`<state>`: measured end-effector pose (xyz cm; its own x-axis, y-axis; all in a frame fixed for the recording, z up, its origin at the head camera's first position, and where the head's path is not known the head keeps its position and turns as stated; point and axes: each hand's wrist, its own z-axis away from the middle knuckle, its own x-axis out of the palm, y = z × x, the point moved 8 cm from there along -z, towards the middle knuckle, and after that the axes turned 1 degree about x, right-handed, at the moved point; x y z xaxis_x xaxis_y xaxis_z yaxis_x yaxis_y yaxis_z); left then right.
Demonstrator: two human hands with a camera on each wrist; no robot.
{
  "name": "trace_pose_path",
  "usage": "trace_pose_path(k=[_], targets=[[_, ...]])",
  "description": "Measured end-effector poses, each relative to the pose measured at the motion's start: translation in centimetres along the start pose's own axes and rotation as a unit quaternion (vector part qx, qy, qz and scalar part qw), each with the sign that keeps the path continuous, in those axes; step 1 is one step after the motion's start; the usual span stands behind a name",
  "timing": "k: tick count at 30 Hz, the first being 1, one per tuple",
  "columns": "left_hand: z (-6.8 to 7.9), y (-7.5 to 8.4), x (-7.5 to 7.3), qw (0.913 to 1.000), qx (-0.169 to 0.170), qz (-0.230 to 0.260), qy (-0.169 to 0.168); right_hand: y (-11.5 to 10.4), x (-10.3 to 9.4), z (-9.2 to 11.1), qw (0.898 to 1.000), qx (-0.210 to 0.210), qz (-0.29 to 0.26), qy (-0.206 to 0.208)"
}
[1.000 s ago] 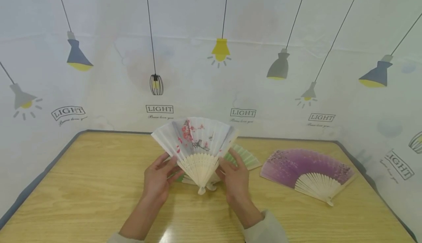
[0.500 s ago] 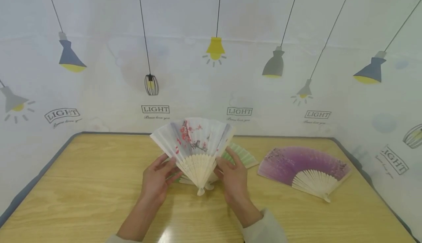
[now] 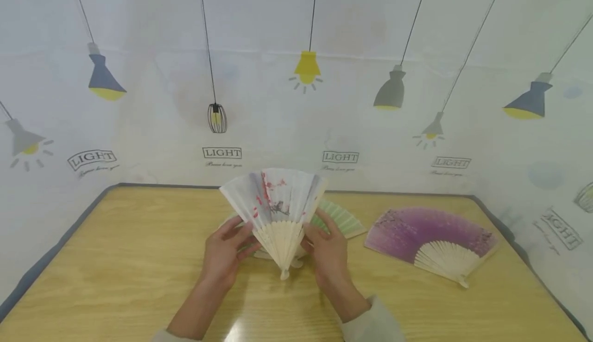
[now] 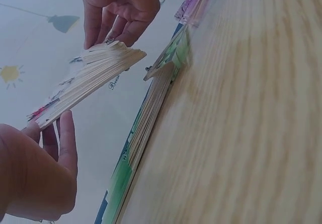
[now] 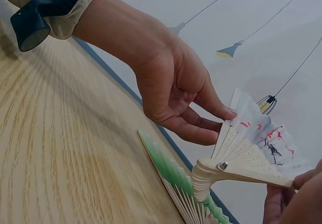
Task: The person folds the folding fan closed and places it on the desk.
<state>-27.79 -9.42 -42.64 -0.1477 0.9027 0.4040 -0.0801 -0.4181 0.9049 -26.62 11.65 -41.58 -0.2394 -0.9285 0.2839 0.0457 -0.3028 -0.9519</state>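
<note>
A white folding fan [image 3: 278, 195] with red blossoms and a small dark bird is partly spread above the middle of the table. My left hand [image 3: 224, 254] pinches its left outer rib, while my right hand [image 3: 330, 246] pinches the right one. The fan's pivot end points down towards me. In the left wrist view the raised fan [image 4: 85, 80] is seen from its edge, clear of the tabletop. The right wrist view shows the pale pierced ribs and the metal pivot of the fan [image 5: 246, 156], with thumb and fingers at its outer rib.
Behind and below the white fan, a spread green fan [image 3: 343, 219] lies on the wooden table [image 3: 125, 264], partly hidden. A purple fan [image 3: 426, 231] lies spread at the right. A wall covering with printed lamps [image 3: 259, 89] stands around the table's back and sides.
The white fan has become somewhat narrower, its two outer ribs closer together. My left hand has shifted slightly to the right. Both hands keep their hold, and the other fans lie as before.
</note>
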Motion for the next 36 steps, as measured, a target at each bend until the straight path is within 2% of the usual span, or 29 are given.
trace_pose_path(k=[6, 10, 36], targets=[[-0.1, 0.2, 0.8, 0.9997, 0.000, -0.020, -0.015, -0.5, -0.2, 0.1, 1.000, -0.013, -0.004, -0.006], [-0.1, 0.1, 0.7, 0.9998, -0.006, -0.020, -0.006, -0.4, -0.1, 0.1, 1.000, -0.011, -0.009, -0.015], [0.2, -0.1, 0.4, 0.9997, -0.006, -0.019, -0.015, 0.0, 0.9, 0.5, 1.000, -0.011, 0.008, -0.026]])
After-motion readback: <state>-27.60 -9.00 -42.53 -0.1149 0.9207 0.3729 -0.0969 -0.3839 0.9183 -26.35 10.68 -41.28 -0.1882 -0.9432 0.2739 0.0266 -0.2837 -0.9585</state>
